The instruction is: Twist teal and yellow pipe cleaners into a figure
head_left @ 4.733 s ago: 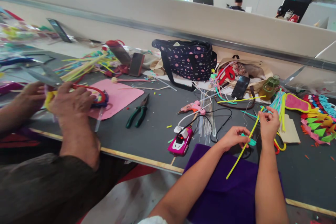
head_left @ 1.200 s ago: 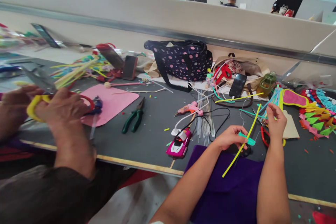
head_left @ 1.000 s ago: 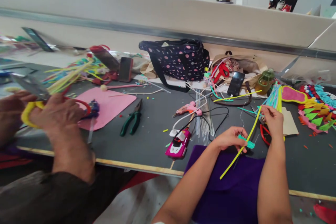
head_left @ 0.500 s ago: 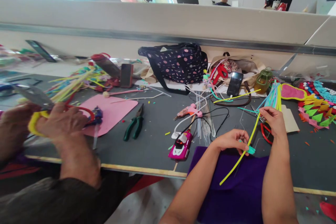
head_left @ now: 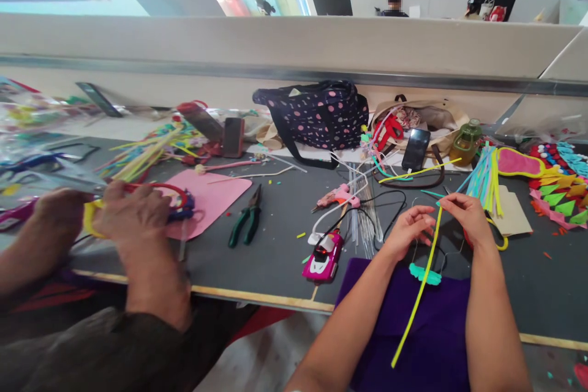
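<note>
My forearms covered much of the purple felt sheet (head_left: 413,331) at the desk (head_left: 275,239) edge, and the thin wire near my fingers was too fine to follow against the dark top. My left hand (head_left: 411,226) and right hand (head_left: 466,215) were both pinched shut on the top end of the yellow-green pipe cleaner (head_left: 420,294), fingertips almost meeting above the desk. It ran straight and slanted down from my fingers over the felt toward me, with a short teal piece (head_left: 425,274) across it partway down.
</note>
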A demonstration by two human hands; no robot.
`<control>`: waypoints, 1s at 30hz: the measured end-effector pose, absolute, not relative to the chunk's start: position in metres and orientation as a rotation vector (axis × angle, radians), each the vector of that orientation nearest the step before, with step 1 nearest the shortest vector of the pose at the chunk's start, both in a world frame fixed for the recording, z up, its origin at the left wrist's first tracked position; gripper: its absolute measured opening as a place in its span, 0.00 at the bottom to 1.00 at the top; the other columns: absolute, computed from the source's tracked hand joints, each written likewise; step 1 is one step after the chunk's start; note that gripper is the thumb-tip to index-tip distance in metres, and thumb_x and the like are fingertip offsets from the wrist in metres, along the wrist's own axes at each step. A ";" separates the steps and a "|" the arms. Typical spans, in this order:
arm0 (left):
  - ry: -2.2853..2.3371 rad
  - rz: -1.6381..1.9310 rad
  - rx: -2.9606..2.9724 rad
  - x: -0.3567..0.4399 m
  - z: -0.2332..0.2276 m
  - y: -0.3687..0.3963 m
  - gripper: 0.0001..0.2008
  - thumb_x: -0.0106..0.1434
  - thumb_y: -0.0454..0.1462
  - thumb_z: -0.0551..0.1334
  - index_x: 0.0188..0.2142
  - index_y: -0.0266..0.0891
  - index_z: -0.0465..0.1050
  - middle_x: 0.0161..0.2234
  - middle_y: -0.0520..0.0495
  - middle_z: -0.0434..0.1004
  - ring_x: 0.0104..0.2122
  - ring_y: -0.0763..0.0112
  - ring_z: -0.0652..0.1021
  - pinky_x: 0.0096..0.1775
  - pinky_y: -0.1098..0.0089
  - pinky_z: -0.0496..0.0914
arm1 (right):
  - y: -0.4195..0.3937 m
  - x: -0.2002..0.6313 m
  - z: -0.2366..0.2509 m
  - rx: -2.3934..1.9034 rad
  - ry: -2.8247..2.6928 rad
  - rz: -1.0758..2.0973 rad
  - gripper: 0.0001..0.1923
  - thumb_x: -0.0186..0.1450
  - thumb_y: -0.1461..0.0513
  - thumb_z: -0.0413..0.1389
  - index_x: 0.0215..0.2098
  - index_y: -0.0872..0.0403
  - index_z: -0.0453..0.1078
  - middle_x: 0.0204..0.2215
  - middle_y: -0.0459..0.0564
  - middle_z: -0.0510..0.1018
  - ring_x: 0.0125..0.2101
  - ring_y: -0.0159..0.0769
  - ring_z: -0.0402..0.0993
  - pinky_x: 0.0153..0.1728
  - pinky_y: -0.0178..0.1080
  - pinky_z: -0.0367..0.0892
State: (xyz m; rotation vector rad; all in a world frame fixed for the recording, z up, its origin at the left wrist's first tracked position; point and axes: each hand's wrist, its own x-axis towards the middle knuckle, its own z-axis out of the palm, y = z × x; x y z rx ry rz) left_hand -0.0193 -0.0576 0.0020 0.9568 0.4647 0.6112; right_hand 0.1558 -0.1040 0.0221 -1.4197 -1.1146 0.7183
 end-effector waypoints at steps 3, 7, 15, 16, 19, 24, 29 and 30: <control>0.411 0.635 0.930 -0.023 0.004 -0.055 0.23 0.55 0.42 0.67 0.49 0.36 0.71 0.42 0.41 0.74 0.34 0.68 0.77 0.28 0.72 0.72 | -0.104 0.155 0.021 -1.435 -1.142 0.725 0.11 0.57 0.53 0.62 0.30 0.52 0.76 0.26 0.45 0.77 0.29 0.34 0.70 0.32 0.36 0.63; 0.302 0.616 0.867 -0.030 0.003 -0.049 0.25 0.60 0.47 0.61 0.53 0.36 0.70 0.49 0.36 0.72 0.41 0.60 0.77 0.33 0.66 0.74 | -0.104 0.153 0.023 -1.438 -1.156 0.799 0.12 0.56 0.52 0.62 0.29 0.53 0.76 0.26 0.46 0.77 0.29 0.34 0.70 0.32 0.36 0.64; 0.362 0.601 0.809 -0.031 -0.002 -0.041 0.26 0.62 0.52 0.56 0.49 0.34 0.72 0.47 0.34 0.74 0.37 0.59 0.79 0.32 0.67 0.74 | -0.098 0.144 0.021 -1.430 -1.238 0.775 0.13 0.57 0.52 0.61 0.30 0.53 0.76 0.26 0.46 0.78 0.29 0.35 0.71 0.32 0.36 0.64; 0.381 0.619 0.813 -0.030 -0.002 -0.041 0.25 0.61 0.51 0.57 0.48 0.34 0.72 0.46 0.35 0.74 0.37 0.60 0.79 0.32 0.67 0.74 | -0.097 0.143 0.020 -1.433 -1.247 0.765 0.13 0.57 0.51 0.60 0.29 0.53 0.76 0.26 0.46 0.78 0.29 0.35 0.71 0.32 0.36 0.64; 0.417 0.677 0.830 -0.030 -0.001 -0.042 0.22 0.60 0.48 0.61 0.45 0.33 0.73 0.43 0.37 0.75 0.35 0.61 0.79 0.31 0.69 0.73 | -0.095 0.139 0.019 -1.438 -1.266 0.757 0.14 0.57 0.51 0.59 0.28 0.53 0.75 0.26 0.47 0.78 0.29 0.36 0.71 0.32 0.37 0.64; 0.407 0.706 0.838 -0.030 0.000 -0.043 0.21 0.59 0.47 0.62 0.44 0.33 0.74 0.40 0.38 0.75 0.34 0.62 0.79 0.30 0.69 0.73 | -0.094 0.137 0.020 -1.438 -1.265 0.764 0.15 0.57 0.50 0.59 0.28 0.53 0.75 0.25 0.47 0.77 0.28 0.36 0.70 0.31 0.36 0.64; 0.397 0.703 0.863 -0.030 0.001 -0.043 0.19 0.60 0.46 0.61 0.43 0.33 0.75 0.40 0.38 0.75 0.35 0.61 0.79 0.31 0.68 0.73 | -0.094 0.137 0.021 -1.462 -1.254 0.767 0.14 0.58 0.51 0.58 0.26 0.54 0.72 0.24 0.46 0.75 0.27 0.34 0.68 0.30 0.35 0.63; 0.398 0.703 0.864 -0.030 0.001 -0.043 0.19 0.60 0.46 0.61 0.43 0.33 0.75 0.40 0.38 0.75 0.35 0.61 0.79 0.32 0.67 0.73 | -0.094 0.137 0.021 -1.466 -1.254 0.761 0.15 0.58 0.51 0.58 0.26 0.54 0.72 0.23 0.46 0.74 0.27 0.34 0.67 0.29 0.35 0.62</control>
